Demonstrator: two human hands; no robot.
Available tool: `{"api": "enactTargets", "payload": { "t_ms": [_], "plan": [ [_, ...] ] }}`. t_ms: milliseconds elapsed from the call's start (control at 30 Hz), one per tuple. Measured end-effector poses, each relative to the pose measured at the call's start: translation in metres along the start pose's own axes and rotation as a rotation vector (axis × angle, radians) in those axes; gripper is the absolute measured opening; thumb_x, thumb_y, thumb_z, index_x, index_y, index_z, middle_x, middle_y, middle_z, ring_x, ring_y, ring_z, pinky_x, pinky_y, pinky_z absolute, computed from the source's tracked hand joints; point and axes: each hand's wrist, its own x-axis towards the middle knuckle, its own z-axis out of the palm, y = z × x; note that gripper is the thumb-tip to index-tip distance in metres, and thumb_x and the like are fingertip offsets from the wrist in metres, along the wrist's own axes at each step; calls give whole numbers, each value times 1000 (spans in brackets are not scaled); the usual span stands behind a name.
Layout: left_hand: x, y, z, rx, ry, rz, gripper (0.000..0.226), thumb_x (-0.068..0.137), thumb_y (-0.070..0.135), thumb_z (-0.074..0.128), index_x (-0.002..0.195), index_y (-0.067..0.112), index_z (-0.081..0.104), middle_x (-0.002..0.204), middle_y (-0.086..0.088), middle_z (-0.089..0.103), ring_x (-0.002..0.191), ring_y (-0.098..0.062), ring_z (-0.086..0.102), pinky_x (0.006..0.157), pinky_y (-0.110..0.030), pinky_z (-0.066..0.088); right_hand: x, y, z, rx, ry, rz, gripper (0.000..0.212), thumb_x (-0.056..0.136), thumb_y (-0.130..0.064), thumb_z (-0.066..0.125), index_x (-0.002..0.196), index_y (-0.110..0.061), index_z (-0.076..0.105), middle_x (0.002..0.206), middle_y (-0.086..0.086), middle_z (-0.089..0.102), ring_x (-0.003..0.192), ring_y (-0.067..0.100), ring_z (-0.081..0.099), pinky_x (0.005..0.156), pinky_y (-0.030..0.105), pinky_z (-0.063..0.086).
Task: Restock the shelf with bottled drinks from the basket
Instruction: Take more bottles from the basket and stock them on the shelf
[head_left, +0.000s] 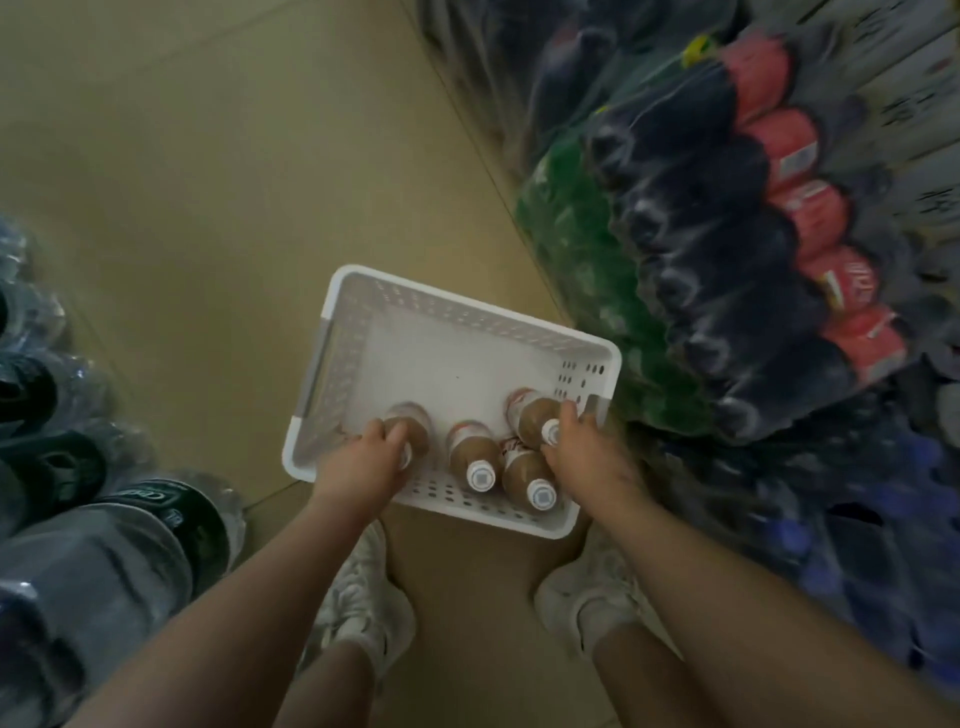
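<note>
A white perforated basket (363, 312) sits on the tan floor below me. Several brown bottled drinks with white caps stand at its near end. My left hand (366, 462) is closed around the leftmost bottle (415, 423). My right hand (584, 449) is closed around the neck of the rightmost bottle (535, 413). Between the hands stand two more bottles, one in the middle (472, 452) and one next to it (524, 475), untouched. The far half of the basket is bare. No shelf can be made out.
Shrink-wrapped packs of dark cola with red labels (753, 218) and green bottles (576, 234) are stacked on the right, close to the basket. Packs of clear water bottles (78, 493) fill the left. My white shoes (363, 597) stand just behind the basket.
</note>
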Motion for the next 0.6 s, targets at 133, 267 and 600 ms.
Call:
{"api": "enactTargets", "payload": {
  "t_ms": [133,267,600],
  "plan": [
    [8,5,5,11,64,37,34,94,33,45,124,17,41,121,-12,51,92,-34,62,60,-35,40,9,7,8,-103,75,-160,32,98,-28,36,126,-14,34,130,12,48,103,35,60,75,40,48],
    [2,9,-10,33,29,29,33,93,27,48,123,17,42,127,-12,51,97,-33,62,69,-36,47,5,13,-1,-118,41,-172,33,96,-25,40,127,-13,33,128,14,53,104,36,60,76,41,49],
    [-113,49,-124,154,241,132,38,88,46,49,116,22,46,105,-6,64,88,-31,67,57,-27,37,-125,54,-119,124,143,-133,47,81,-34,58,117,-11,40,111,17,64,99,36,63,67,34,43]
  ]
}}
